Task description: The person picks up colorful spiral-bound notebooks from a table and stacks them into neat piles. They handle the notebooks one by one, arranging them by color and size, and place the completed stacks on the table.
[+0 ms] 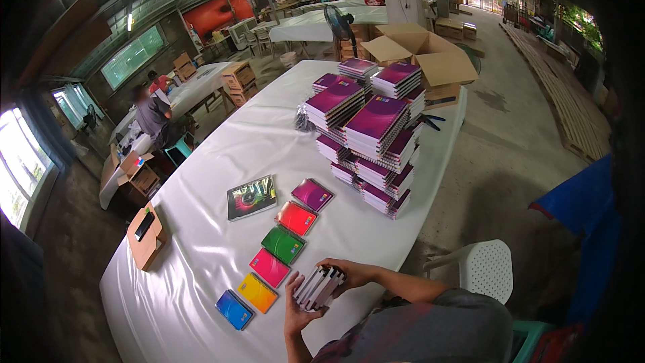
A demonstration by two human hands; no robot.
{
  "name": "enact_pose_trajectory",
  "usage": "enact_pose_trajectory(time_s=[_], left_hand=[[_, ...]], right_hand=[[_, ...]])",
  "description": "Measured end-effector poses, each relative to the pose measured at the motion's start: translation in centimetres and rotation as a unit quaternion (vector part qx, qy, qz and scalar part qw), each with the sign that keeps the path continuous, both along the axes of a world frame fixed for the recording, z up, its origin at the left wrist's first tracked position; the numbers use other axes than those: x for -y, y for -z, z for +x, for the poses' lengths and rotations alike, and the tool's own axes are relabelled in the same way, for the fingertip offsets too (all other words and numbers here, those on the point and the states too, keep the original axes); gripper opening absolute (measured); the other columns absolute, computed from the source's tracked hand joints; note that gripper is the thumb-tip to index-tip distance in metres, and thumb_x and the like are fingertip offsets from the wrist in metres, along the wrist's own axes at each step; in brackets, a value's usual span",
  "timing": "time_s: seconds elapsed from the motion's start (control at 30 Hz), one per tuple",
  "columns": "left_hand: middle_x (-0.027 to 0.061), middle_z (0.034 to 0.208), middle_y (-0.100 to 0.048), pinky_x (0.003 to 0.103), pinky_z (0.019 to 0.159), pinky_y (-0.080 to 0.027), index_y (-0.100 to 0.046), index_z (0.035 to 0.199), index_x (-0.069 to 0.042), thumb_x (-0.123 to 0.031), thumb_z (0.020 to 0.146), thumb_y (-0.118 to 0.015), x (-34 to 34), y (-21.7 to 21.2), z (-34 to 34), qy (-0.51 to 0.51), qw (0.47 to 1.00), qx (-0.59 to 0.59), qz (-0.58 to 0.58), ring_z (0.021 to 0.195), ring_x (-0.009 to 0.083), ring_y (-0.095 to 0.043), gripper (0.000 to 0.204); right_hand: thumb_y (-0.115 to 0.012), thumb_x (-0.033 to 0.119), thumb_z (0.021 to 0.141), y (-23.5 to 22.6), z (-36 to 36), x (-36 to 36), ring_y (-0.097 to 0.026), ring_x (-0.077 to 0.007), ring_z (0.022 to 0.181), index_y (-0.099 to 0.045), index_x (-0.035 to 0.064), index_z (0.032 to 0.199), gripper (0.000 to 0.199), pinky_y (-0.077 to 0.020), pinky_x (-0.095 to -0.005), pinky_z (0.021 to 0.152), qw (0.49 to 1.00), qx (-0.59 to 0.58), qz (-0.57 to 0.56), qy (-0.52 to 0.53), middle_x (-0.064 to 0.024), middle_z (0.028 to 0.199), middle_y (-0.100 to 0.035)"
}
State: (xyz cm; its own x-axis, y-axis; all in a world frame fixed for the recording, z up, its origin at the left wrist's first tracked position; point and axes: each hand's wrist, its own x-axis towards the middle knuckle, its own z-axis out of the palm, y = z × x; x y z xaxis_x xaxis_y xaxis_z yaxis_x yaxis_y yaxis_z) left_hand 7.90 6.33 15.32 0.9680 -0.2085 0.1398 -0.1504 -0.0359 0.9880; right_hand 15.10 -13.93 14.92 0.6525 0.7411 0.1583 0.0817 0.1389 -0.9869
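Between my two hands is a small stack of notebooks (318,288), page edges up. My left hand (294,304) grips its left side, and my right hand (344,275) closes on the far right end. Just left of them, small spiral notebooks lie in a slanting row: purple (312,195), red (295,218), green (283,245), pink (269,266), yellow (257,292) and blue (234,310). A larger dark book (251,197) with a colourful round design lies beside the row's far end.
Tall piles of purple spiral notebooks (376,124) stand at the table's far right, beside an open carton (423,54) and dark-handled pliers (430,121). A cardboard piece (145,238) with a black object lies left. A white chair (485,270) stands right; a person (154,117) sits farther off.
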Motion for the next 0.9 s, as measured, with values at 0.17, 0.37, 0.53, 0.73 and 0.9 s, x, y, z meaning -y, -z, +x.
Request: enact_pose_trajectory(time_s=[0.17,0.37,0.53,0.73,0.9], left_hand=[[0.0097,0.114,-0.041,0.034,0.092,-0.039,-0.028,0.127,-0.009,-0.01,0.048,-0.085,1.9,5.9,-1.7,-0.194,0.981,0.003,0.005,0.104,0.0214,-0.046,0.098],[0.0113,0.115,-0.044,0.034,0.092,-0.041,-0.027,0.125,-0.006,-0.014,0.047,-0.087,3.0,7.0,0.8,-0.316,0.939,0.013,-0.132,0.106,0.0224,-0.047,0.099],[0.012,0.109,-0.05,0.034,0.088,-0.045,-0.028,0.125,0.0,-0.017,0.044,-0.089,4.3,5.8,0.0,-0.266,0.959,0.015,-0.094,0.1,0.0219,-0.054,0.103],[0.0117,0.105,-0.055,0.033,0.088,-0.046,-0.027,0.126,0.002,-0.02,0.042,-0.09,1.0,5.7,-0.9,-0.177,0.977,-0.007,-0.117,0.095,0.0208,-0.058,0.108],[0.0085,0.099,-0.056,0.033,0.096,-0.039,-0.034,0.12,0.002,-0.025,0.042,-0.09,2.2,8.0,-1.5,-0.231,0.967,-0.024,-0.106,0.096,0.0191,-0.055,0.099]], right_hand=[[-0.077,0.012,0.065,5.7,-0.7,-1.1,-0.045,-0.015,0.109,-0.035,0.0091,0.129,0.076,-0.0378,-0.0318,0.094,0.997,0.069,-0.01,0.037,-0.0063,0.118,-0.047],[-0.076,0.016,0.067,2.9,0.7,-2.4,-0.045,-0.0177,0.111,-0.033,0.0072,0.128,0.075,-0.0369,-0.0333,0.096,0.996,0.042,-0.078,0.007,-0.0111,0.123,-0.048],[-0.071,0.018,0.075,8.3,1.4,-1.9,-0.05,-0.014,0.101,-0.037,0.006,0.126,0.062,-0.0404,-0.0328,0.092,0.996,0.087,-0.024,0.001,-0.0089,0.114,-0.055],[-0.077,0.02,0.068,4.6,0.3,-2.0,-0.053,-0.0157,0.102,-0.04,0.008,0.119,0.064,-0.0421,-0.0328,0.091,0.994,0.088,-0.047,-0.036,-0.0091,0.112,-0.056],[-0.078,0.024,0.061,8.6,0.4,-2.4,-0.048,-0.035,0.1,-0.041,0.0083,0.112,0.065,-0.0376,-0.0424,0.087,0.976,0.207,-0.069,0.007,-0.0136,0.106,-0.052]])
